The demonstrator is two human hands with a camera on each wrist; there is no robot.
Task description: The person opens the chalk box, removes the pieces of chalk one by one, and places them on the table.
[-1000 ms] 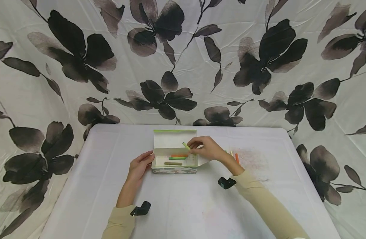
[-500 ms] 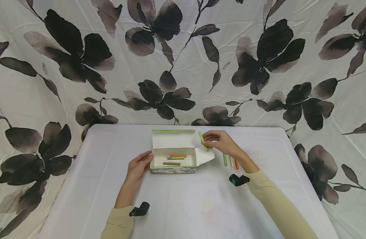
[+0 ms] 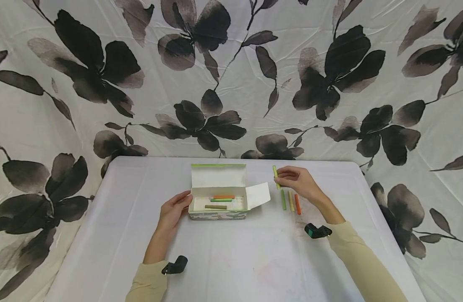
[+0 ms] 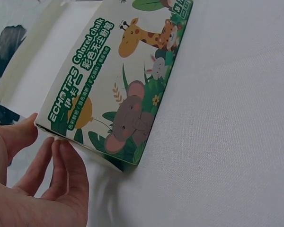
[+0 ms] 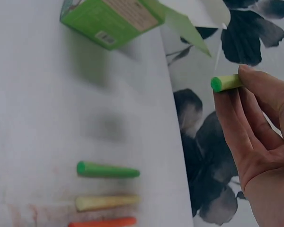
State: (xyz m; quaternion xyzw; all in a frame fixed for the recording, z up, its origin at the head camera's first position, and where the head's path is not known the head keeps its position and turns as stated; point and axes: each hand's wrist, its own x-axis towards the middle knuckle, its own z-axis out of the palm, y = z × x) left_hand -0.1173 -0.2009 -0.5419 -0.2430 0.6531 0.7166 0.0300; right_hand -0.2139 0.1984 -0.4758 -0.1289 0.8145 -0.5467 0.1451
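My left hand (image 3: 173, 212) grips the left end of an open chalk box (image 3: 217, 216), thumb and fingertips at its corner in the left wrist view. The box's printed front (image 4: 128, 94) shows a giraffe and an elephant. Inside lie an orange chalk stick (image 3: 223, 196), a green one (image 3: 221, 200) and an olive one (image 3: 215, 206). My right hand (image 3: 298, 181) pinches a yellow-green chalk stick (image 3: 275, 172) between thumb and fingers, above the table right of the box. Below it lie a green chalk stick (image 5: 109, 170), a pale yellow one (image 5: 106, 203) and an orange one (image 5: 104, 222), side by side.
The box's lid (image 3: 218, 176) stands raised at the back, and a side flap (image 3: 258, 195) sticks out to the right. Chalk smudges mark the white tablecloth (image 3: 269, 260). A floral curtain (image 3: 276, 84) hangs behind the table's far edge.
My right hand has carried the yellow-green chalk stick out from over the box to the right, past the side flap, turning it more upright. My left hand stays at the box.
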